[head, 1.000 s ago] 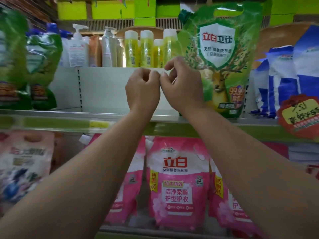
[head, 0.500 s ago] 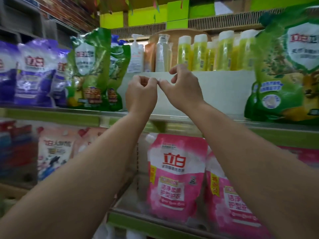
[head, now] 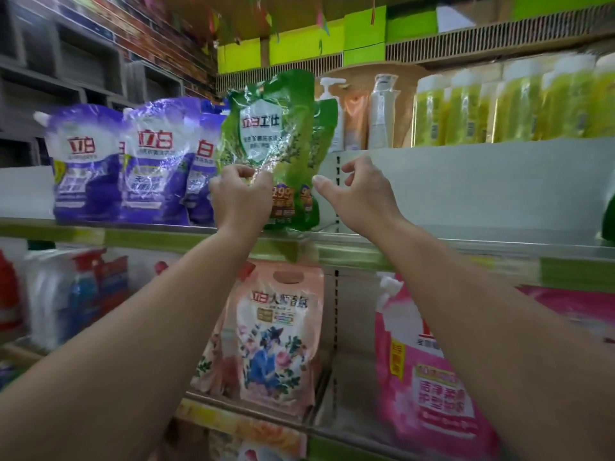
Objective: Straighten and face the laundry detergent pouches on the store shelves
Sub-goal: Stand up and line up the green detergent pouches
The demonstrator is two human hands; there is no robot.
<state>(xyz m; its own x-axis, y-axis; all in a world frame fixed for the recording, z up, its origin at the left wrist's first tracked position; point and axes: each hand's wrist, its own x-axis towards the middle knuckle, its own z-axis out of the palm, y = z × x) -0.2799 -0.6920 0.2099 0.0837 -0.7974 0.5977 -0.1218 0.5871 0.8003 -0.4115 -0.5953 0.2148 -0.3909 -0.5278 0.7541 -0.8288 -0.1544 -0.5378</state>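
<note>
- Both arms are up at the upper shelf [head: 432,251], and the green detergent pouch [head: 273,141] stands upright on it, front face out, white shield label readable.
- The left hand [head: 238,197] is on that pouch: fingers curled into the crinkled film at its lower left, gripping the front of the bag.
- The right hand [head: 357,194] sits just to the right of the pouch, fingers loosely curled, thumb pointing toward the bag's right edge; it holds nothing, and whether the thumb tip touches the film is too close to call.
- A second green pouch edge shows right behind the first, on its right side.
- Left of the green one, a row of purple-and-white detergent pouches [head: 153,161] stands on the same shelf, pressed side by side, the nearest one just beside the green bag.
- To the right, the shelf's white back panel [head: 482,188] is bare.
- Above it, a pump bottle [head: 332,111] and a line of yellow-green bottles [head: 509,104] on the higher level, blurred.
- Lower shelf: a peach floral detergent pouch [head: 276,341] straight below the hands, a pink detergent pouch [head: 432,377] to its right, leaning slightly.
</note>
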